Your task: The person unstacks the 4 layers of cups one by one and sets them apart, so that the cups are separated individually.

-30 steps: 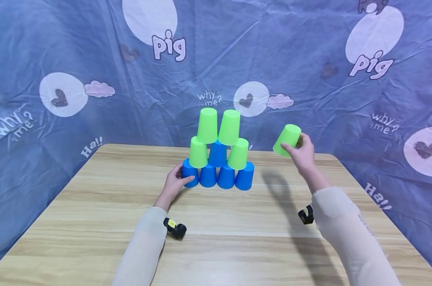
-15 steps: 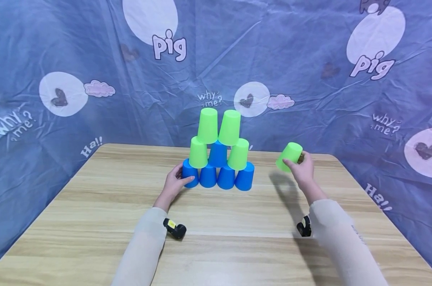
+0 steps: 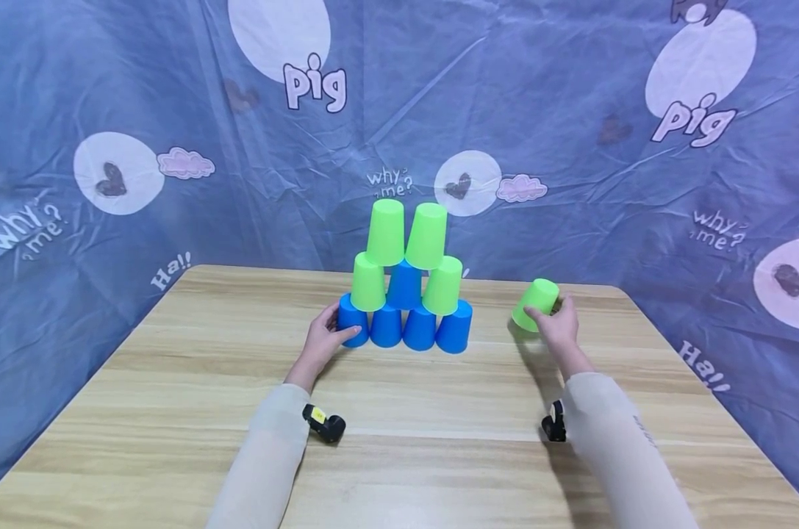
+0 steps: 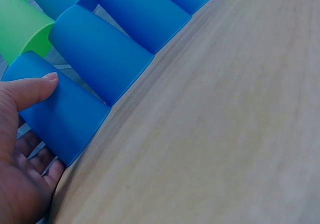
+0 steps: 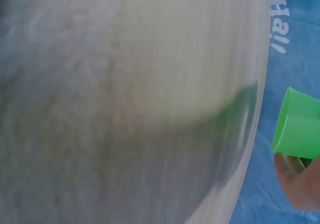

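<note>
A pyramid of upside-down cups stands towards the back of the table. Its bottom row is several blue cups; above sit a green cup (image 3: 369, 282), a blue cup (image 3: 405, 285) and another green cup (image 3: 442, 286), topped by two more green cups (image 3: 387, 234). My left hand (image 3: 321, 342) holds the leftmost bottom blue cup (image 4: 65, 108), thumb across its front and fingers behind. To the right of the pyramid, my right hand (image 3: 561, 328) grips a loose green cup (image 3: 538, 303), tilted with its mouth down-left. In the right wrist view that cup (image 5: 300, 126) is off the tabletop.
The wooden table (image 3: 399, 477) has its back edge just behind the pyramid. A blue printed cloth (image 3: 399, 110) hangs behind and at both sides. Small black wrist cameras (image 3: 326, 425) sit at both sleeves.
My right hand has lowered the green cup towards the table, right of the pyramid. The left hand and the stacked cups have stayed in place.
</note>
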Demonstrator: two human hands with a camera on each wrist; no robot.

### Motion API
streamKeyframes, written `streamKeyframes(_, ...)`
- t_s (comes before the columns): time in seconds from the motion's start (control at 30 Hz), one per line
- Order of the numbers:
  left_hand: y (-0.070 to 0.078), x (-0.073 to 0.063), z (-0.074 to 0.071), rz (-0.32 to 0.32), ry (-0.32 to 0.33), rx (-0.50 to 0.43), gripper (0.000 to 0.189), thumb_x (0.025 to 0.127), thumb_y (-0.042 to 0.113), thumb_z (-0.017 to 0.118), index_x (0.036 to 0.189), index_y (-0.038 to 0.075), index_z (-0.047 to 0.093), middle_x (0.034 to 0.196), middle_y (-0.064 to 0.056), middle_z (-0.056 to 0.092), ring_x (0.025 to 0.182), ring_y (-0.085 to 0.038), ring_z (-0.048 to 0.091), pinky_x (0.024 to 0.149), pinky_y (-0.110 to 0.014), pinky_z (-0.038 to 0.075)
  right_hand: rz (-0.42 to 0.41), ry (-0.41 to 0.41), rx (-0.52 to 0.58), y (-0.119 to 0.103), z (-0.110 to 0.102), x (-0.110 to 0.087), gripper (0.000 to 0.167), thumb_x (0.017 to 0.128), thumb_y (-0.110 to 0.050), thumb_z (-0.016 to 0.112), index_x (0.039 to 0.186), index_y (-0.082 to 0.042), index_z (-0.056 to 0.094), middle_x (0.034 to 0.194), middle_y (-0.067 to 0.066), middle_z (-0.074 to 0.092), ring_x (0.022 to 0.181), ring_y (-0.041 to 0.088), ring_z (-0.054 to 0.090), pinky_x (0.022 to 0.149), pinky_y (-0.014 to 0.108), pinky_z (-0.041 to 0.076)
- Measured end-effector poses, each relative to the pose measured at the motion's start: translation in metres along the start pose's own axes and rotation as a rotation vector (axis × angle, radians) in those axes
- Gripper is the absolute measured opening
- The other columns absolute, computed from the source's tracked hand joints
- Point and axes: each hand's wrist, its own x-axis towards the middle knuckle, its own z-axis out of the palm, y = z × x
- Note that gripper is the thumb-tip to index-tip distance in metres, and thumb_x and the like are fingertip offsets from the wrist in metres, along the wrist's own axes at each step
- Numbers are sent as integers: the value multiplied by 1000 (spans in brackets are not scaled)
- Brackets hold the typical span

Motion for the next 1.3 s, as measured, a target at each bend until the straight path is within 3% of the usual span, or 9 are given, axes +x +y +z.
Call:
streamKeyframes(0.2,8,-5,-1,32,-12,-36,61,77,11,65,130,4,35,129,-17,37,118,-29,33,96,-41,27,24,-2,-42,5,4,6,65,79,-11,60,128,6,21,126,27,32,114,37,32,96,42,28)
streamKeyframes(0.37,7,-4,0,27,-4,-36,61,76,11,66,130,6,36,129,-16,37,118,-28,33,96,-42,28,30,5,-33,4,5,9,64,80,-9,58,129,7,19,127,28,29,115,38,30,96,42,27)
streamKeyframes(0.43,-1,0,0,29,3,-33,62,75,13,67,130,8,37,129,-14,38,118,-27,34,96,-41,28,31,7,-31,4,7,11,64,80,-9,57,129,7,19,127,28,30,115,38,30,96,42,27)
streamKeyframes(0.8,-1,0,0,24,16,-7,61,76,14,66,129,9,38,129,-12,38,118,-25,34,96,-39,28,15,3,-55,1,23,26,66,77,-10,61,129,3,21,127,25,33,114,36,33,95,41,29)
streamKeyframes(1.3,-2,3,1,41,12,-11,61,75,15,67,128,8,39,129,-12,39,117,-25,35,95,-39,29,37,24,-87,-1,41,29,65,77,-12,62,128,0,24,127,22,34,114,36,33,95,42,28)
